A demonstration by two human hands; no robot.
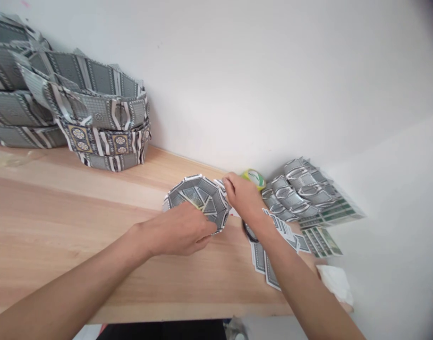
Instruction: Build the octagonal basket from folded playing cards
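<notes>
A small bowl-shaped piece made of folded grey patterned cards (198, 198) sits on the wooden table (60, 226) near the wall. My left hand (181, 231) grips its near rim, fingers curled on the edge. My right hand (242, 198) pinches its right rim from the far side. Loose grey cards (273, 255) lie spread under my right forearm.
A stack of finished card rings (78, 113) stands at the back left against the white wall. A heap of folded card pieces and green-backed cards (308, 198) lies at the right. A yellow-green tape roll (254, 178) sits behind my right hand. White crumpled paper (335, 281) rests by the table's right end.
</notes>
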